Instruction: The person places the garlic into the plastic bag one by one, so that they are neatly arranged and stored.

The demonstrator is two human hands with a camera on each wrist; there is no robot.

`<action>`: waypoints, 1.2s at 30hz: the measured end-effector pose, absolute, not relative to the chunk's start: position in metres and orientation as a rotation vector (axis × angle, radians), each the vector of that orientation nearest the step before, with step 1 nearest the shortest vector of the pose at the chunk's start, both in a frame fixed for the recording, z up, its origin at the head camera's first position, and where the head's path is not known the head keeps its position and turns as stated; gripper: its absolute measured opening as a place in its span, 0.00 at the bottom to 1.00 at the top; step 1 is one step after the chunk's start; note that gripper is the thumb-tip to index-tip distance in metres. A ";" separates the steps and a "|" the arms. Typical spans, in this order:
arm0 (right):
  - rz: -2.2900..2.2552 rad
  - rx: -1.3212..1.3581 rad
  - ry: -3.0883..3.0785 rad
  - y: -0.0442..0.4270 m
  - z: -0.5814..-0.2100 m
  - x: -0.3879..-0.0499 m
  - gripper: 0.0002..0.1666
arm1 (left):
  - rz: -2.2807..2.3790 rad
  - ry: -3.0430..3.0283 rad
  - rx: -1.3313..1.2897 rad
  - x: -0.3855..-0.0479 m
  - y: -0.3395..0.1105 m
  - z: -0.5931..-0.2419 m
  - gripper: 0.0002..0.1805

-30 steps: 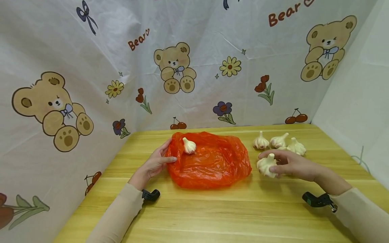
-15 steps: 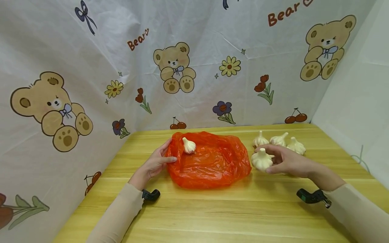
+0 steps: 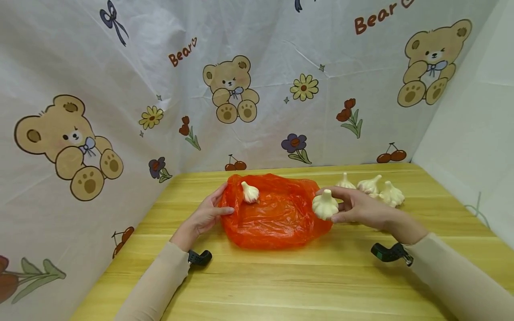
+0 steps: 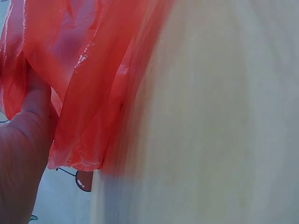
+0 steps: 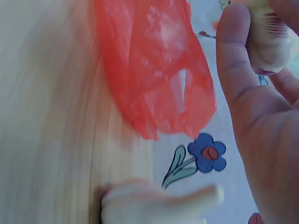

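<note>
A red plastic bag (image 3: pixel 273 223) lies spread on the table with its mouth facing up. One garlic bulb (image 3: pixel 250 192) rests inside at its left. My left hand (image 3: pixel 205 216) grips the bag's left rim, the thumb on the near side; some fingers are hidden behind the film. In my right hand (image 3: pixel 357 207) a second garlic bulb (image 3: pixel 325 205) is pinched between thumb and fingers, held up at the bag's right rim. The right wrist view shows this held bulb (image 5: pixel 268 42) at the upper right, with the red bag (image 5: pixel 159 70) to its left.
Several more garlic bulbs (image 3: pixel 391 195) stand at the back right of the wooden table (image 3: pixel 257 281), partly behind my right hand. A bear-printed cloth (image 3: pixel 265 89) hangs along the back and left. A white wall (image 3: pixel 470 133) bounds the right, with a thin cord (image 3: pixel 478 211) beside it.
My right hand has carried the garlic bulb leftward and slightly up, from right of the bag to its right rim. The left hand and the bag have stayed put.
</note>
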State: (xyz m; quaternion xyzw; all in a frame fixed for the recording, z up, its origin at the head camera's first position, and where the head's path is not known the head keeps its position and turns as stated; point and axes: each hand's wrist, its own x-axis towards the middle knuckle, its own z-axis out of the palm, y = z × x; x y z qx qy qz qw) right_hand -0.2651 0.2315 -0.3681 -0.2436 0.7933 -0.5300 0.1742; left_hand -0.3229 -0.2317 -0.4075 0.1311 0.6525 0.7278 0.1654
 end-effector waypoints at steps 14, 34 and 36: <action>-1.615 -0.710 2.186 0.189 -0.364 -0.286 0.53 | 2.064 1.858 0.360 -0.322 -0.232 -0.406 0.55; -1.514 -0.693 2.342 0.143 -0.346 -0.314 0.42 | 2.063 1.850 0.372 -0.322 -0.231 -0.406 0.55; -1.513 -0.694 2.336 0.138 -0.343 -0.316 0.39 | 2.064 1.849 0.372 -0.323 -0.231 -0.407 0.55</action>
